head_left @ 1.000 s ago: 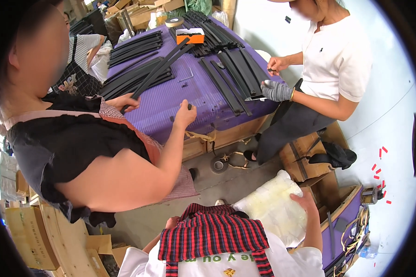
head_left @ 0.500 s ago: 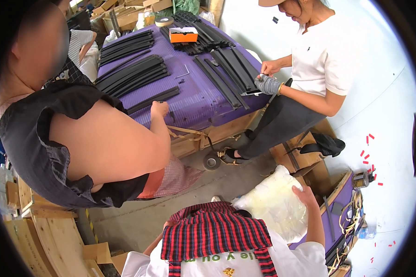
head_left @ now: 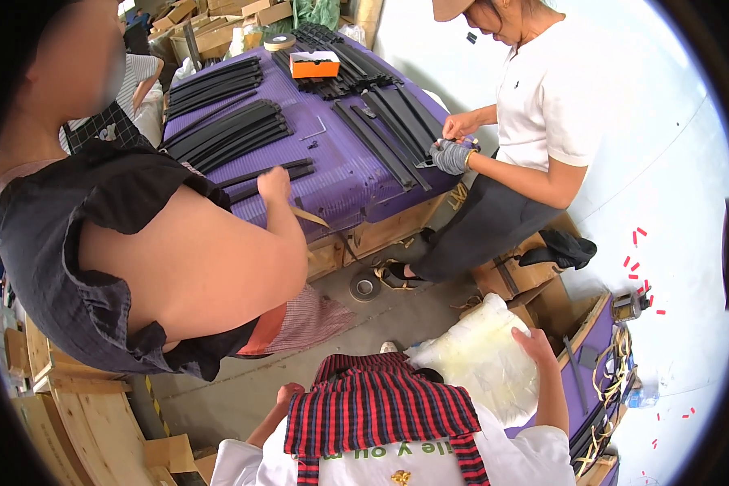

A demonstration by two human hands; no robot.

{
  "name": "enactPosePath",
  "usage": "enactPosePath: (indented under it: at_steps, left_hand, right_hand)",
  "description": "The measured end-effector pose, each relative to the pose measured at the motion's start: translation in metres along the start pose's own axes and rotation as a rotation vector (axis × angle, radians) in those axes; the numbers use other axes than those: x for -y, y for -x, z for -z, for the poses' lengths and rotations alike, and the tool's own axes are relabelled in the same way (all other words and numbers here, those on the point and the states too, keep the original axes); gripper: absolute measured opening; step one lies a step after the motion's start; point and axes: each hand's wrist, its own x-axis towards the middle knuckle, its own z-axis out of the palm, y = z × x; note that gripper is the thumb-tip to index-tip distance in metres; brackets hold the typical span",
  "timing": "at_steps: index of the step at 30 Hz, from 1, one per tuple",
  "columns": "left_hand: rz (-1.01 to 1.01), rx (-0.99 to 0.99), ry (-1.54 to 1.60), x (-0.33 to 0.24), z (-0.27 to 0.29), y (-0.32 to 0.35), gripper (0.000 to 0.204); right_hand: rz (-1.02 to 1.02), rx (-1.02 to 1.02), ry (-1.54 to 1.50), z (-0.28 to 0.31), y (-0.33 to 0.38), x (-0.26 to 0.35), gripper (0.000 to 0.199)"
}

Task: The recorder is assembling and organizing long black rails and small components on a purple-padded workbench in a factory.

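My right hand (head_left: 534, 347) grips the right edge of a bulky, whitish translucent plastic bag (head_left: 482, 356), its thumb and fingers on the crumpled film. The bag has pale, yellowish contents that I cannot make out. Beside my red-and-black striped apron (head_left: 381, 405) is my left hand (head_left: 289, 394), low and apart from the bag. Its fingers are too hidden to read.
Co-workers stand at a purple-covered table (head_left: 332, 178) with black strips (head_left: 231, 134) and an orange-and-white box (head_left: 314, 65). A tape roll (head_left: 364, 285) lies on the floor. Cardboard boxes (head_left: 535, 267) and a second purple surface (head_left: 579, 368) are at right.
My left hand has come out from beside the apron into view. The bag and my right hand stay nearly in place. The left co-worker's hand has risen slightly over the table.
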Motion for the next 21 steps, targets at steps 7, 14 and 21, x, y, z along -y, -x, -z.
enactPosePath:
  at_steps: [7,14,21]
  left_hand:
    - [0.009,0.000,-0.020,-0.005,-0.011,-0.012,0.017]
    - [0.159,0.058,-0.103,-0.089,-0.021,-0.022,0.023]
    - [0.249,0.080,-0.163,-0.155,-0.017,-0.016,0.026]
  right_hand:
    - [0.012,-0.022,-0.075,0.014,-0.016,-0.007,0.045]
    - [0.051,-0.019,0.020,0.028,-0.043,-0.034,0.043]
    - [-0.012,0.017,-0.086,0.040,-0.040,-0.023,0.045]
